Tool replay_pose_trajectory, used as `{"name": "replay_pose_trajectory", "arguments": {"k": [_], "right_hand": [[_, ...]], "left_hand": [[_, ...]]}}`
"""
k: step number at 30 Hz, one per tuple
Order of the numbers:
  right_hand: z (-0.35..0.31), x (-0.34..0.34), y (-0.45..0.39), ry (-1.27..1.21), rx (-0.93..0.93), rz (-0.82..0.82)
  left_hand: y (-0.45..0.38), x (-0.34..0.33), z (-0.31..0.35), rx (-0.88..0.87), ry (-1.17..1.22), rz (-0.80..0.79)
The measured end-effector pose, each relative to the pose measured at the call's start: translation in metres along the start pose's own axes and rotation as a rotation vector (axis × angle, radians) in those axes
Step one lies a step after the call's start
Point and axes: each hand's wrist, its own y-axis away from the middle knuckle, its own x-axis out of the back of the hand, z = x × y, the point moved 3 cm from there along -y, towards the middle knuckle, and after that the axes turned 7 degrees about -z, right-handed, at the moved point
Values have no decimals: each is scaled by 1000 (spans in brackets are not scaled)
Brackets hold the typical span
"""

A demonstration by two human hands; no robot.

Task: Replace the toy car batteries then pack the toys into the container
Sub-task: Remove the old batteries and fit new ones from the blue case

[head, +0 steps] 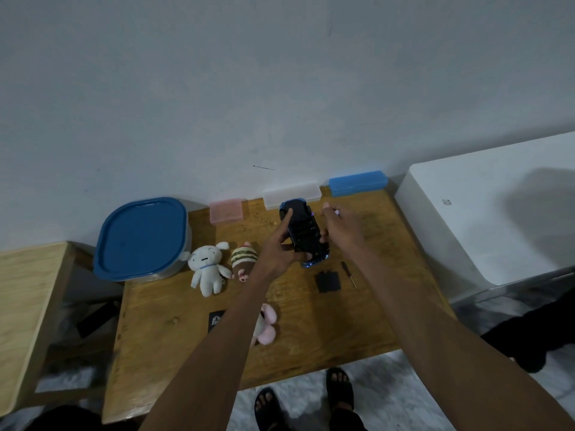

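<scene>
The dark blue toy car [304, 234] is held upside down above the wooden table [161, 337], its open underside facing me. My left hand [277, 250] grips its left side and underside. At the car's right side, my right hand [340, 227] pinches a small light object, possibly a battery, between fingertips. The black battery cover [328, 281] and a small screwdriver [349, 273] lie just below the car. A container with a blue lid [141, 237] stands at the table's back left. Beside it lie a white plush [207, 265], a striped plush [244, 259] and a pink plush [266, 325].
A pink box [226, 210], a clear box [292, 194] and a blue box [357, 182] line the wall. A black card [217, 320] lies near the front. A white appliance [485, 219] stands at the right, a lighter wooden table [25, 306] at the left. Sandalled feet show below.
</scene>
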Motion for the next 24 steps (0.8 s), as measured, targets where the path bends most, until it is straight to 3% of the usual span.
{"name": "replay_pose_trajectory", "arguments": {"k": [4,7,16,24], "right_hand": [[15,-3,-2,-214,-89,-97],[29,-1,-5,-205,-95,-118],[73,-3,-27,264,-3,8],[81,-5,-27,344,12,88]], "left_hand": [[-1,2,-19,68,-20,-19],[-6,6,-36,147,-70,-47],[-19,6,-70,250,-83,-104],[-21,2,-82,276,-231,-97]]}}
